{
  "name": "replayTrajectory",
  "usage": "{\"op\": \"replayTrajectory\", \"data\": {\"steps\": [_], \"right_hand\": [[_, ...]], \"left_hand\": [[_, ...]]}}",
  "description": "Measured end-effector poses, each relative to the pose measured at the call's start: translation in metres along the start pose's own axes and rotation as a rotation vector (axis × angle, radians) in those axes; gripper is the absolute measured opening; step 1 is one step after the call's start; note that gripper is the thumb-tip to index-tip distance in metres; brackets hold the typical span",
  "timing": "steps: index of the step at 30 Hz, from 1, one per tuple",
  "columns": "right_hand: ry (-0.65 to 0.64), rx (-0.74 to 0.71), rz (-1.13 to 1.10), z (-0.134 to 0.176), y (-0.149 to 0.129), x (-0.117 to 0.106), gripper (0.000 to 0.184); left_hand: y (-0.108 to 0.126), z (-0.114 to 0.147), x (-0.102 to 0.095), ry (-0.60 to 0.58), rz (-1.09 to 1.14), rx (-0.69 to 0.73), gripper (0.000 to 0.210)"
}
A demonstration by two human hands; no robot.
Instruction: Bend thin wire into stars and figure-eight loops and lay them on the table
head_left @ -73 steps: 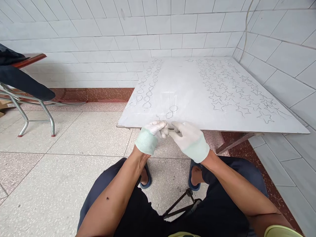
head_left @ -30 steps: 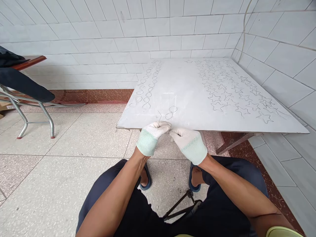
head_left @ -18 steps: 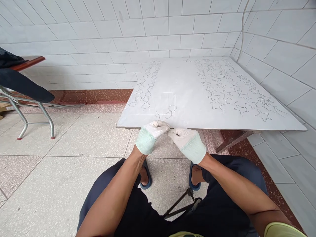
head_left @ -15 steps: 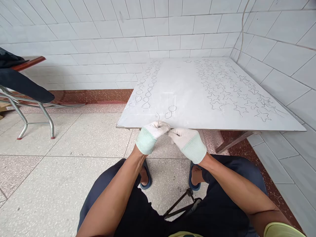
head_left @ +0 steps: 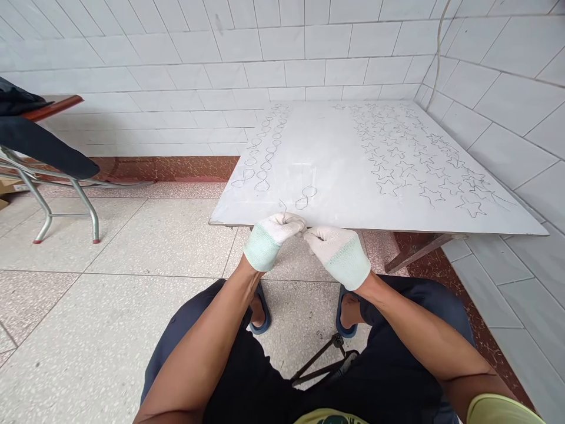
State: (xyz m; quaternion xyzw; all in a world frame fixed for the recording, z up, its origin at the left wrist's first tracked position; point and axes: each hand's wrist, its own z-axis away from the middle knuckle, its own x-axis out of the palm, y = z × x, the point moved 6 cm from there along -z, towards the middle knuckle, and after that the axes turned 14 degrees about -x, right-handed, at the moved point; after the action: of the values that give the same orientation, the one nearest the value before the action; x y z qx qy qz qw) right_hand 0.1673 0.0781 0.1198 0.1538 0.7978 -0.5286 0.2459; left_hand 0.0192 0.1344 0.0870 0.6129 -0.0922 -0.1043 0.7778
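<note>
My left hand (head_left: pixel 279 235), in a white glove with a pale green cuff, is closed in a pinch at the near edge of the white table (head_left: pixel 339 171). A thin bent wire (head_left: pixel 283 205) sticks up out of its fingers. Fingertip to fingertip with it, my right hand (head_left: pixel 336 250), gloved alike, is pinched too; the wire between the fingertips is mostly hidden. Just beyond the hands lies a figure-eight wire shape (head_left: pixel 306 198) on the tabletop.
Rows of looped wire shapes (head_left: pixel 262 176) line the table's left side. Many star-shaped wires (head_left: pixel 397 153) cover its right side. At far left stands a metal-legged folding chair (head_left: pixel 86 206) with dark cloth. A dark metal frame (head_left: pixel 324 359) is on the floor between my feet.
Both hands stay pinched together at the table edge, with only a slight shift of the fingers. The view has moved a little.
</note>
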Motion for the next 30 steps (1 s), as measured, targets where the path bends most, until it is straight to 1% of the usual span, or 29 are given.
{"op": "replayTrajectory", "data": {"steps": [4,6,10,13,18,23,27,30], "right_hand": [[-0.041,0.043,-0.056,0.001,-0.001,0.001,0.042],[-0.053,0.061,-0.085,0.001,-0.001,0.002,0.043],[-0.079,0.091,-0.151,0.002,0.003,0.006,0.045],[-0.09,0.092,-0.183,0.002,0.004,0.008,0.044],[-0.085,0.016,-0.184,0.003,0.001,0.004,0.041],[-0.084,-0.056,-0.181,0.005,0.0,0.003,0.044],[-0.076,-0.136,-0.114,0.004,0.0,0.002,0.041],[-0.102,-0.134,-0.056,0.002,0.0,0.0,0.039]], "left_hand": [[-0.002,-0.003,-0.002,-0.017,0.012,0.01,0.018],[-0.001,-0.003,0.0,-0.071,0.025,0.028,0.019],[0.002,-0.005,0.004,-0.217,0.097,0.045,0.028],[0.0,-0.009,0.004,-0.267,0.156,0.026,0.032],[-0.003,-0.009,0.006,-0.316,0.188,0.044,0.042],[-0.002,-0.005,0.008,-0.314,0.23,0.046,0.05],[-0.001,-0.002,0.008,-0.321,0.242,0.07,0.05],[-0.004,-0.003,0.008,-0.354,0.218,0.057,0.051]]}}
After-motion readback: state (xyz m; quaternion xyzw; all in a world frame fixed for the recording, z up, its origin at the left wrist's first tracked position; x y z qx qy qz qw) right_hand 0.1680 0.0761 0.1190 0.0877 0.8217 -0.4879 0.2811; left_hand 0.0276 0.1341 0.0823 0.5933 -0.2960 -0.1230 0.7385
